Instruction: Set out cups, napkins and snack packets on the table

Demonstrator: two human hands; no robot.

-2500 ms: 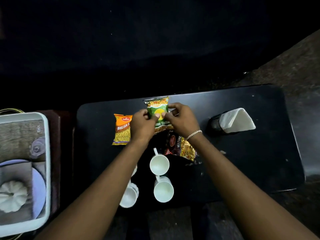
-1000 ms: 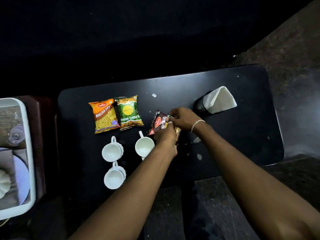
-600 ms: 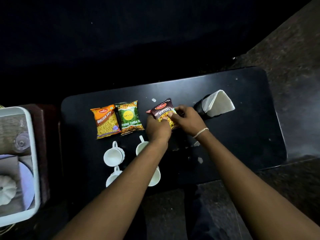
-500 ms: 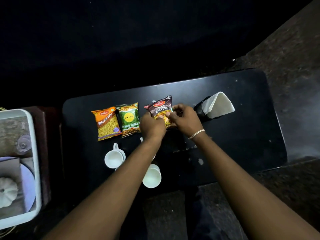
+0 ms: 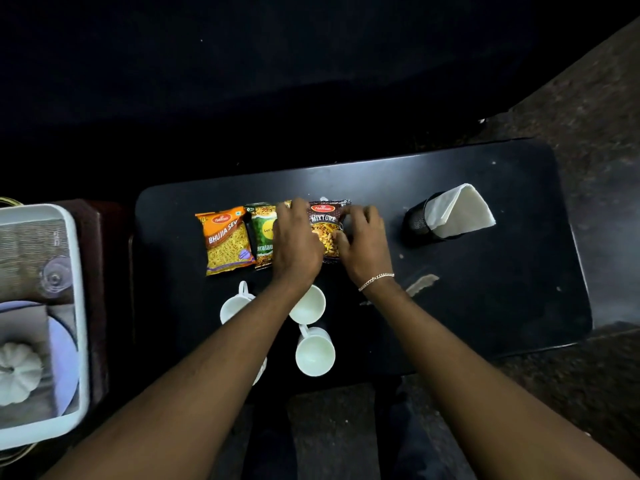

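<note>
Three snack packets lie in a row on the black table (image 5: pixel 485 278): an orange Bhujia Sev packet (image 5: pixel 225 244), a green packet (image 5: pixel 264 237) and a dark Mixture packet (image 5: pixel 327 230). My left hand (image 5: pixel 298 244) and my right hand (image 5: pixel 363 247) both hold the Mixture packet flat by its sides; the left hand covers part of the green packet. Several white cups sit below the packets, among them one (image 5: pixel 315 353) near the front edge, one (image 5: pixel 308 304) above it and one (image 5: pixel 235 306) to the left. White napkins (image 5: pixel 460 211) stand in a black mesh holder (image 5: pixel 417 223) at the right.
A white tray (image 5: pixel 78 306) on a side stand at the left holds a plate, a glass and a white pumpkin-shaped piece. A pale scrap (image 5: pixel 420 284) lies on the table right of my right wrist. Beyond the table's far edge everything is dark.
Both hands lifted the Mixture packet from near the cups, turned it label-up and moved it to the row, right of the green packet. The camera view also shifted.
</note>
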